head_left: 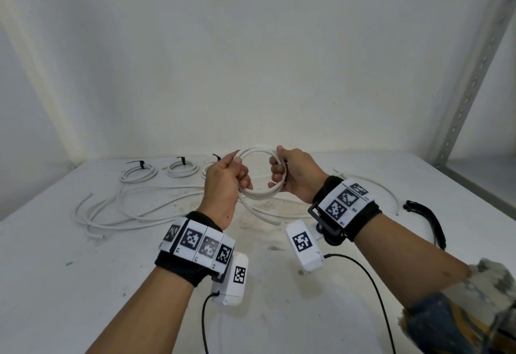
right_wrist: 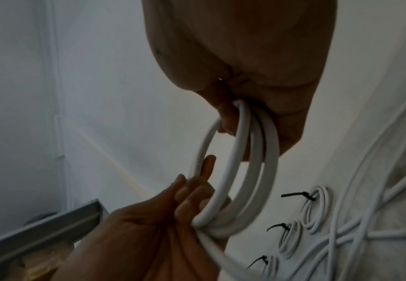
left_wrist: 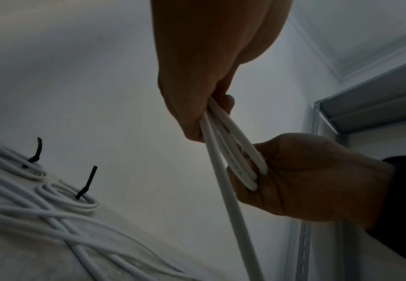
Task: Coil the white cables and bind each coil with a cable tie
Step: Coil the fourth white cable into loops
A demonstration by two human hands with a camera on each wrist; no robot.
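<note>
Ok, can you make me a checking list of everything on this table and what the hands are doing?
Surface: white table, smudged with dirty marks.
Job's things: coil in progress, held up over the table; three finished coils at the back, each bound with a black tie.
Clutter: bundle of black cable ties at the right.
Hands: left hand and right hand each grip one side of the coil.
Cables: loose white cables sprawl at the left; black wires run from the wrist cameras.
Surroundings: white wall; grey metal shelf post at the right.
</note>
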